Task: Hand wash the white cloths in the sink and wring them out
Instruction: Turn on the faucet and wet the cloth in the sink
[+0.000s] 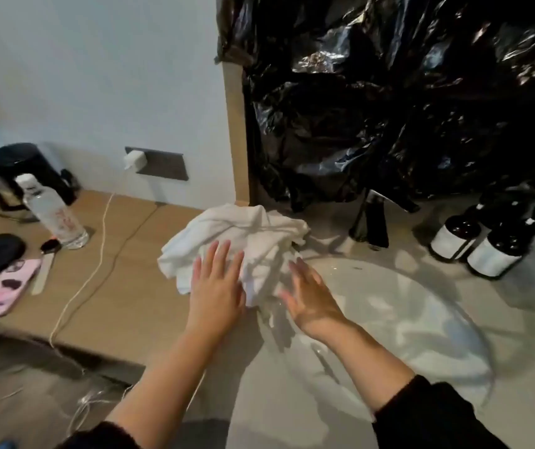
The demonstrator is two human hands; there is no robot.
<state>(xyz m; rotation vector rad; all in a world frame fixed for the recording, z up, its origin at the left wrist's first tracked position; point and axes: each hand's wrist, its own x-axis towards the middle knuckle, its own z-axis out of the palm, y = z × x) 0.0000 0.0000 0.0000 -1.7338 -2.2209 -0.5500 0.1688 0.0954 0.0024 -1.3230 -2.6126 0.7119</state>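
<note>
A heap of white cloths point(237, 234) lies on the counter at the left rim of the white sink point(421, 319), its lower edge hanging toward the basin. My left hand point(217, 286) lies flat on the heap's near side with straight fingers. My right hand point(308, 296) is beside the heap's right edge, over the sink rim, fingers straight and blurred; whether it touches the cloth is unclear. Neither hand grips anything.
A black tap point(374, 222) stands behind the sink. Dark bottles with white labels point(473, 244) sit at the back right under black plastic sheeting point(405, 92). On the wooden counter point(130, 286) at left are a water bottle point(55, 215), kettle point(23, 173), pink phone point(3, 290) and charger cable point(97, 254).
</note>
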